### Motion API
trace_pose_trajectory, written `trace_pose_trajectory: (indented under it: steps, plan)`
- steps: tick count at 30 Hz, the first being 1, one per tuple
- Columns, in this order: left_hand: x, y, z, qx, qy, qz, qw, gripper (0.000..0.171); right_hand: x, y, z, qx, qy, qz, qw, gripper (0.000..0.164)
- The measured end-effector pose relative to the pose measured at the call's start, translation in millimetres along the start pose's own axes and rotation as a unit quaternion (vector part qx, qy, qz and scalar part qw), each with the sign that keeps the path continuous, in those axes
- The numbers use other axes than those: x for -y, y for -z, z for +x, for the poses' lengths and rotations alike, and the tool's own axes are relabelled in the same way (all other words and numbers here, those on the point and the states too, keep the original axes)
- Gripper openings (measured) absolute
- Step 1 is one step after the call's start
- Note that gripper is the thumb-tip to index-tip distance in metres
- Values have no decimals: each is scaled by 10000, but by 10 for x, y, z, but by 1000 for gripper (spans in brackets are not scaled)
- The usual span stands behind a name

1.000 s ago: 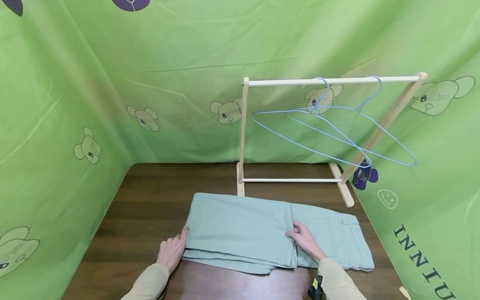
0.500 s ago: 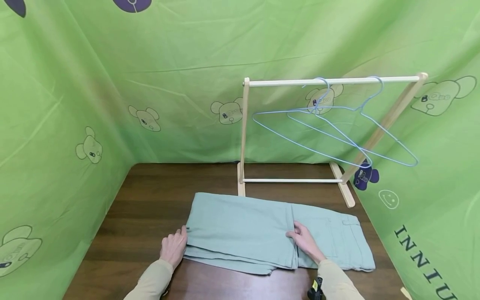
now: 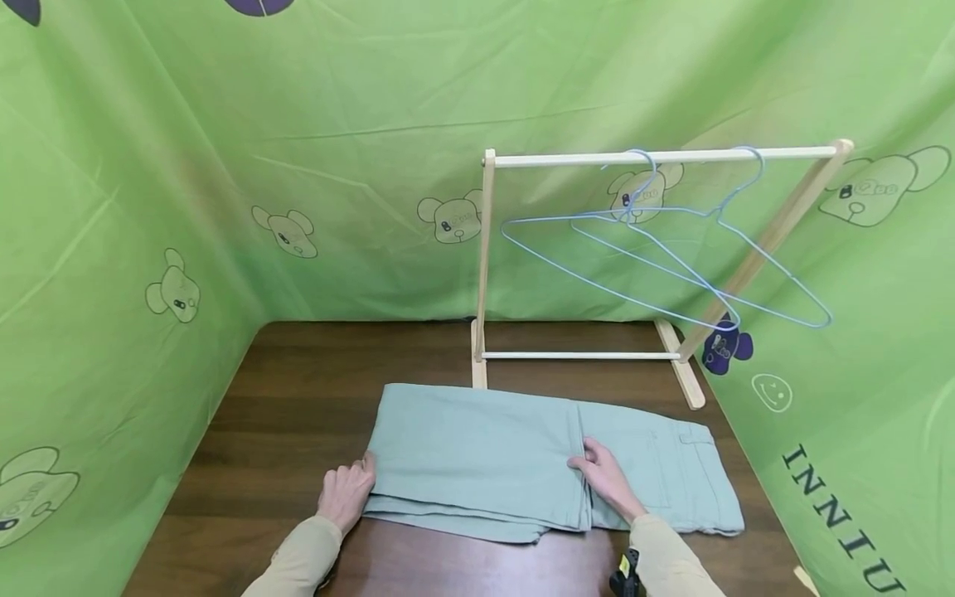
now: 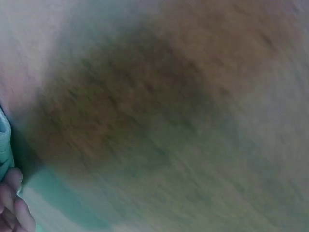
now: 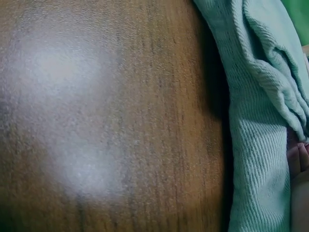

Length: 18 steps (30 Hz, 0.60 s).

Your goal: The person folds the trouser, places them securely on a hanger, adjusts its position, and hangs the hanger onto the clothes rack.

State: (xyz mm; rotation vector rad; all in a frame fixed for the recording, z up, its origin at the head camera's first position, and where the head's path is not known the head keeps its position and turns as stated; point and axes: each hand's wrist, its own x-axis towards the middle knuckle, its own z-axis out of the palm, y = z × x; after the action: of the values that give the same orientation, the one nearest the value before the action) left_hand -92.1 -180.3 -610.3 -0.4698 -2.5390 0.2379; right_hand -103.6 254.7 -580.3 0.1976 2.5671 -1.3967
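Pale blue-green trousers (image 3: 477, 448) lie on the table, legs folded over toward the waistband at the right. At the left fold my left hand (image 3: 346, 493) grips the cloth with curled fingers. My right hand (image 3: 606, 479) pinches the hem edge of the folded legs, thumb on top and fingers tucked beneath. In the left wrist view, only curled fingers (image 4: 19, 208) and a strip of the trousers (image 4: 5, 145) show at the left border. The right wrist view has the trousers' layered edge (image 5: 256, 145) at the right, partly hiding the fingers.
Behind the trousers stands a wooden rack (image 3: 483, 265) with a white top rail (image 3: 552, 160). Two blue wire hangers (image 3: 597, 278) hang from it. The brown wooden table (image 3: 313, 373) meets a green printed cloth (image 3: 358, 166) at the back and sides.
My left hand has curled its fingers more at the left fold, where the index finger lay straighter before. My right hand and the trousers stay in place.
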Motion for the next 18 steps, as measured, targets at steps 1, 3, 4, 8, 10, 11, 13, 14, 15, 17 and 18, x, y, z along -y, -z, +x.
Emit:
trace_pose_trajectory:
  steps: [1, 3, 4, 8, 10, 11, 13, 14, 15, 17, 18]
  plan:
    - [-1, 6, -3, 55, 6, 44, 10000, 22, 2, 1, -1, 10, -13, -1, 10000, 64]
    - [-4, 29, -10, 260, 50, 86, 9996, 26, 1, 1, -2, 2, -32, -5, 10000, 65]
    - [-8, 48, -15, 378, 80, 86, 9992, 28, 0, 0, -2, -14, -26, -9, 10000, 65]
    - [-51, 164, -44, 895, 279, 1, 9956, 40, -12, -10, 4, -73, -14, -39, 10000, 64]
    - [-82, 227, -50, 1073, 391, -64, 9934, 45, -21, -17, 9, -84, -10, -46, 10000, 64]
    - [-98, 257, -48, 1171, 440, -84, 9921, 47, -24, -19, 10, -79, -7, -52, 10000, 64]
    - [-120, 308, -35, 1359, 534, -144, 9892, 51, -27, -22, 9, -67, 7, -60, 10000, 65]
    - [-127, 330, -28, 1470, 566, -165, 9874, 54, -31, -24, 11, -61, -1, -34, 10000, 65]
    - [-132, 349, -21, 1578, 587, -189, 9855, 57, -33, -26, 10, -74, 19, -44, 10000, 64]
    - [-134, 383, -11, 1869, 593, -222, 9803, 63, -35, -29, 11, -99, 33, -61, 9999, 61]
    - [-131, 394, -8, 1993, 580, -240, 9779, 65, -36, -30, 12, -114, 23, -66, 9999, 60]
